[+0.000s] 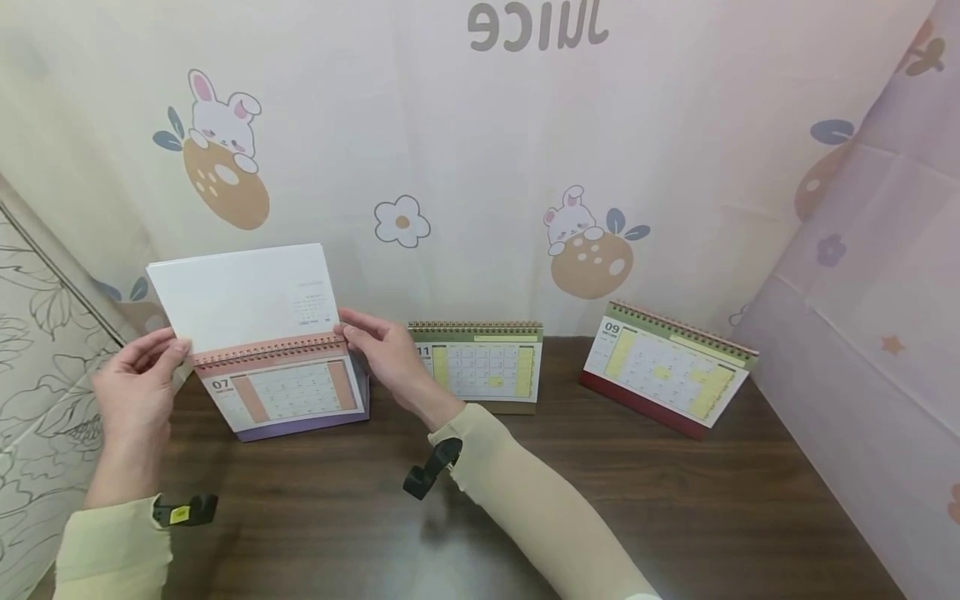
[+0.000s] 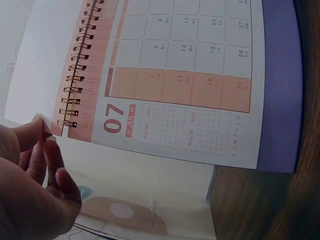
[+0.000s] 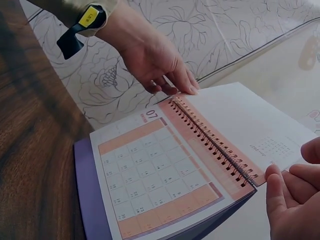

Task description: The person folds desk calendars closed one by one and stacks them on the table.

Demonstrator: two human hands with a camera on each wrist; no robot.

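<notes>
A desk calendar (image 1: 296, 387) with a purple base stands at the left, opened to July, 07. Its turned-up white pages (image 1: 240, 292) rise above the coil binding (image 1: 270, 348). At the left end of the binding, my left hand (image 1: 138, 379) pinches the lower edge of those pages between thumb and fingers. My right hand (image 1: 390, 358) pinches the opposite edge, beside the binding's right end. In the left wrist view, the left fingertips sit right at the page corner. From the right wrist view, both hands flank the raised pages (image 3: 245, 120).
A second desk calendar (image 1: 487, 367), marked 11, stands in the middle, partly behind my right hand. At the right a third calendar (image 1: 667, 371), showing 09 with a dark red base, stands angled. A printed curtain (image 1: 480, 125) hangs behind the brown wooden table (image 1: 675, 500).
</notes>
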